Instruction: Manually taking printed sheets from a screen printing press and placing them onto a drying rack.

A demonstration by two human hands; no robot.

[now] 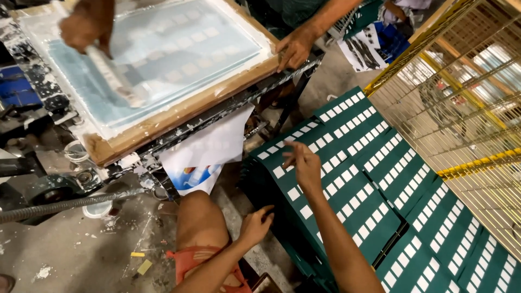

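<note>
My right hand reaches over a stack of dark green printed sheets covered with rows of small white rectangles; its fingers hover at the top sheet's near left part, holding nothing I can see. My left hand hangs open beside the stack's left edge, above my bare knee. Across from me another person's hands work a wooden screen-printing frame: one hand drags a squeegee over the pale blue mesh, the other presses the frame's right corner.
A white sheet with a blue print hangs under the frame. A yellow wire drying rack stands at right. Small white cups and a grey hose lie on the stained concrete floor at left.
</note>
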